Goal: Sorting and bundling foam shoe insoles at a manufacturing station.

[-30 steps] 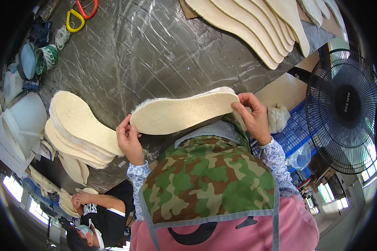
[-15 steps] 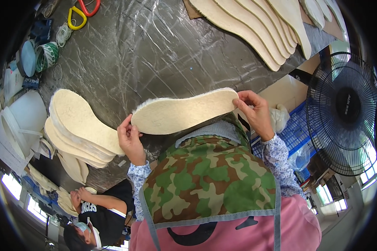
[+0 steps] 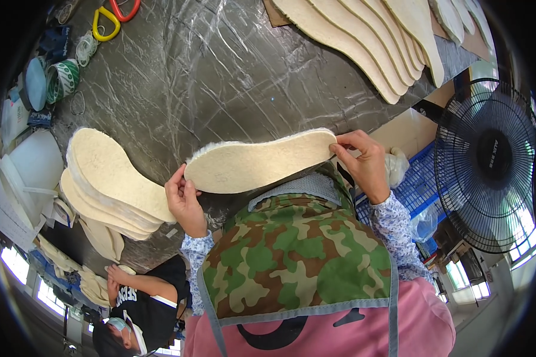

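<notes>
A cream insole [image 3: 259, 162] with a fluffy white edge is stretched level between my two hands, its smooth side facing up. My left hand [image 3: 186, 201] pinches the wider end at the left between thumb and fingers. At the narrower right end, my right hand [image 3: 363, 162] grips the tip with thumb and forefinger. Just left of my left hand lies a stack of similar insoles [image 3: 116, 172] on the dark table, fleece showing at their edges. Several larger cream insoles [image 3: 351, 41] overlap in a fan at the far right of the table.
A black fan [image 3: 488, 160] stands at the right beside a blue plastic crate [image 3: 414, 178]. Yellow-handled scissors [image 3: 106, 24], string and a green-white tape roll [image 3: 62, 81] lie at the far left. A masked co-worker [image 3: 146, 303] sits at the lower left. The table [image 3: 220, 77] has a wrinkled plastic cover.
The insole stays held at both ends, with hardly any shift. The co-worker's hands have moved slightly. The whole view has shifted a little.
</notes>
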{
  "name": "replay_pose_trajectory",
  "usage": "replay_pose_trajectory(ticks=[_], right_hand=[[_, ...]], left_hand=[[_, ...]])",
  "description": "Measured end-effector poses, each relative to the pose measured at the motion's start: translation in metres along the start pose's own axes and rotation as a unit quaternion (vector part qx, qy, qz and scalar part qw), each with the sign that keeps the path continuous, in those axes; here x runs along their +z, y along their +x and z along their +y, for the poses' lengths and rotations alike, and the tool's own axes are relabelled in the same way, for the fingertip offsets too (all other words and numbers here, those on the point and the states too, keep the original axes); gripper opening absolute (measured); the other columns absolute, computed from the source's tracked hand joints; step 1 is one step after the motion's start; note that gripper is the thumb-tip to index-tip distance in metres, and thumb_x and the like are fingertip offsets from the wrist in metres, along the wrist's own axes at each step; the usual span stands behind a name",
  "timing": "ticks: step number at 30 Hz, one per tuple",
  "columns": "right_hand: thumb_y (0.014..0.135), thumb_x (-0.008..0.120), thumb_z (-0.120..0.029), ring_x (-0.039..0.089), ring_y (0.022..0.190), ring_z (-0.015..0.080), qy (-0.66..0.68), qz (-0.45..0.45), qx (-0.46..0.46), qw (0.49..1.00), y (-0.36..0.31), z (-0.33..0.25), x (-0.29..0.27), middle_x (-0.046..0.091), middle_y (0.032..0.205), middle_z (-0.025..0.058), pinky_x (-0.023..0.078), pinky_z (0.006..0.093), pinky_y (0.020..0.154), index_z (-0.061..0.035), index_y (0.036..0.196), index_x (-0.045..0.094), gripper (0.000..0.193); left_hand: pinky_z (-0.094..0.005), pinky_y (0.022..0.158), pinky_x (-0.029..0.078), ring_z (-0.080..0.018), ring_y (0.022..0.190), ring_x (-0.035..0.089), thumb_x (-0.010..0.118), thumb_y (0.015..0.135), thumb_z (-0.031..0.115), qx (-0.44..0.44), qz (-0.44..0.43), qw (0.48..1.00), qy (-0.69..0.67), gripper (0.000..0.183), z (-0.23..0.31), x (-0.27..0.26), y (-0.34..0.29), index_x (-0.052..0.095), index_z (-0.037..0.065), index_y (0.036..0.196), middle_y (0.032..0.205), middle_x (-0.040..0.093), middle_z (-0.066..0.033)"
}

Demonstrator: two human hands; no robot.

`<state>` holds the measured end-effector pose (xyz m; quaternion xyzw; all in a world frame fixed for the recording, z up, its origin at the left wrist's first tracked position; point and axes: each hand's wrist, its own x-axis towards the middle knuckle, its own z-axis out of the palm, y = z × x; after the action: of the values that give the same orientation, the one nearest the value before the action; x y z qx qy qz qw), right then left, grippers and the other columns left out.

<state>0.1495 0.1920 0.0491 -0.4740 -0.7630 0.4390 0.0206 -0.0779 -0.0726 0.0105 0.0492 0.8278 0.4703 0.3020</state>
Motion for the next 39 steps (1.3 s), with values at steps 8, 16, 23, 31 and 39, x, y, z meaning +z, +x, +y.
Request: replay_pose_trajectory(ticks=[8,16,23,31,39], right_hand=[[0.066,0.079,-0.005,0.059,0.074,0.0241,-0.135,0.0,-0.008,0.991,0.007,-0.019,-0.003,0.055,0.087,0.0103,0.047,0.0344,0.063,-0.0035,0.093,0.057,0.035],[0.067,0.08,-0.018,0.044,0.129,0.028,-0.091,-0.2,-0.307,0.926,0.012,-0.056,0.048,0.049,0.136,0.0054,0.032,0.0469,0.106,-0.0155,0.117,0.059,0.055],[0.069,0.077,-0.035,0.035,0.137,0.0233,-0.197,-0.227,-0.415,0.859,0.015,-0.038,0.081,0.038,0.15,-0.0014,0.023,0.0476,0.113,-0.0324,0.135,0.052,0.07],[0.073,0.073,-0.036,0.037,0.134,0.0252,-0.213,-0.197,-0.423,0.859,0.009,-0.047,0.083,0.037,0.15,0.0055,0.025,0.0457,0.11,-0.0331,0.133,0.054,0.063],[0.07,0.076,-0.028,0.042,0.128,0.0288,-0.199,-0.181,-0.425,0.864,0.0,-0.059,0.084,0.039,0.147,0.0109,0.033,0.0448,0.102,-0.0288,0.124,0.061,0.056]], left_hand=[[-0.0203,0.066,0.049,-0.0078,0.081,0.052,0.048,0.093,0.001,0.015,0.021,0.999,0.033,0.029,0.002,-0.005,-0.001,0.06,0.001,0.12,0.11,0.047,-0.005],[-0.034,0.085,0.044,-0.0243,0.095,0.049,0.053,0.083,-0.002,0.171,0.134,0.946,0.241,0.041,0.026,0.012,-0.005,0.057,0.0,0.123,0.115,0.048,-0.0157],[-0.0556,0.114,0.009,-0.034,0.143,0.022,0.051,0.091,0.025,0.364,-0.128,0.831,0.401,0.051,0.009,0.035,-0.01,0.047,0.017,0.141,0.153,0.032,-0.0079],[-0.0536,0.114,0.008,-0.0322,0.145,0.019,0.049,0.092,0.03,0.345,-0.179,0.846,0.364,0.056,0.007,0.022,0.0,0.04,0.016,0.145,0.156,0.029,-0.0066],[-0.0402,0.105,0.036,-0.0294,0.128,0.041,0.047,0.088,0.001,0.174,0.121,0.977,0.008,0.056,-0.011,0.011,-0.038,0.035,0.002,0.143,0.143,0.038,-0.0169]])
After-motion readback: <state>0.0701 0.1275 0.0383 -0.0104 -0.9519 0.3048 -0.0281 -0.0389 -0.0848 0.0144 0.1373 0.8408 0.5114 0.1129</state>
